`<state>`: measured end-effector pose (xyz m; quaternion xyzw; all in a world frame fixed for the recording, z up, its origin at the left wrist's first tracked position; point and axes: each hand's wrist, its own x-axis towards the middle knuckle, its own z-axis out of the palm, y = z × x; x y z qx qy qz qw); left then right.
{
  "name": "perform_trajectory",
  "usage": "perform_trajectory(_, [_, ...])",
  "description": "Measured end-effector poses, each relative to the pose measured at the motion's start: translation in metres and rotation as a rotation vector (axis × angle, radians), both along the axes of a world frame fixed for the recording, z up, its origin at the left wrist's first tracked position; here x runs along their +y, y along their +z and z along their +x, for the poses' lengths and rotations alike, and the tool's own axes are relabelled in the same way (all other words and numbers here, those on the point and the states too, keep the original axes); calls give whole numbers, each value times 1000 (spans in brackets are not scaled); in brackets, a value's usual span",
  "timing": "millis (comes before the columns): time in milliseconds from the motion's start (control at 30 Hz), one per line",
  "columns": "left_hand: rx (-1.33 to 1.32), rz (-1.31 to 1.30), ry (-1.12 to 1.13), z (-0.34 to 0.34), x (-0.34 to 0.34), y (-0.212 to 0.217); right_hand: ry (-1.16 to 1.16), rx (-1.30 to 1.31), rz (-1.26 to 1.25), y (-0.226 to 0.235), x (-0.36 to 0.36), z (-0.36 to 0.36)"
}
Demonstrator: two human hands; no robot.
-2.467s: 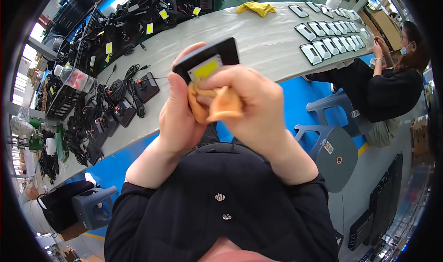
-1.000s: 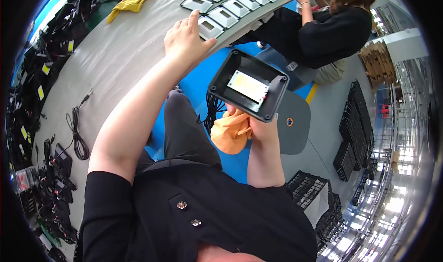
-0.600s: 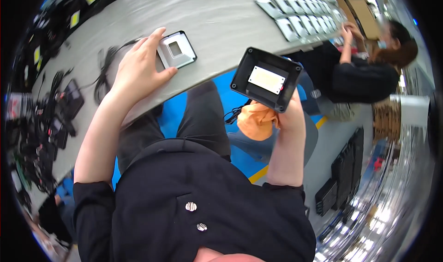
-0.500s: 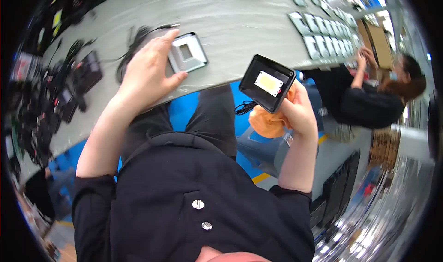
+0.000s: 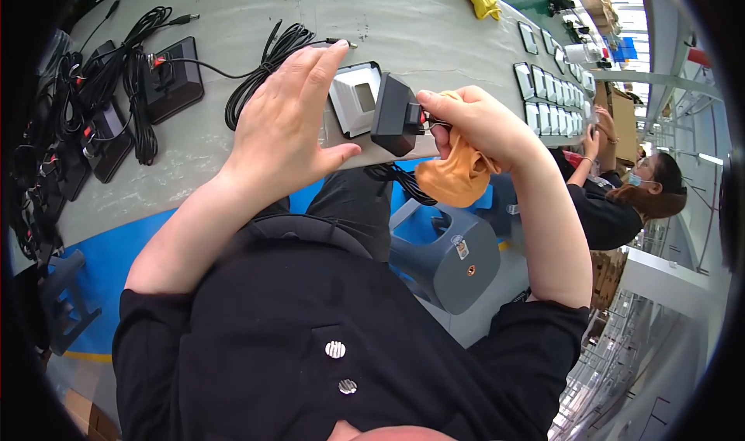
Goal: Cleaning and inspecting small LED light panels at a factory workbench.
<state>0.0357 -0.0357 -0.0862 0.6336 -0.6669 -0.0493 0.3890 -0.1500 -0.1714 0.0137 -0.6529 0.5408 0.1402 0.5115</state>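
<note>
The right hand pinches the back of the black housing and has the orange cloth bunched under its fingers. 0.5 s ago the housing's open face showed its pale panel, out past the edge of the surface; now it is tipped on its side, that face hidden, and overlaps the right rim of the silver frame in view. Whether those 2 touch, I cannot tell.

The frame lies near the surface's front edge, as it did 0.5 s ago. The left hand stays wide at its left side, thumb spread from the fingers; contact there is unclear. Behind that hand lies a coiled cable, now more exposed.
</note>
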Motion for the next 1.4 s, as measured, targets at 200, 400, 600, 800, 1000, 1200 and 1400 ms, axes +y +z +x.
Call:
perform_trajectory(200, [159,-202,-371,-5,5,41,-217,-339,204,19,35,-8])
perform_trajectory(400, [408,-69,-616,-22,9,44,6,-359,74,39,77,-28])
perform_trajectory(600, [1202,672,-943,-19,26,55,301,-452,-553,41,118,-55])
perform_trajectory(800, [1345,717,-980,-36,31,47,-20,-866,-376,10,125,-67])
perform_trajectory(1000, [124,-1,-289,-13,21,32,-137,-714,-820,-18,105,-86])
perform_trajectory(1200, [-196,58,42,-19,4,4,20,-482,-950,-13,76,-74])
perform_trajectory(1400, [-78,142,14,-8,0,4,339,-404,-1043,-24,42,-35])
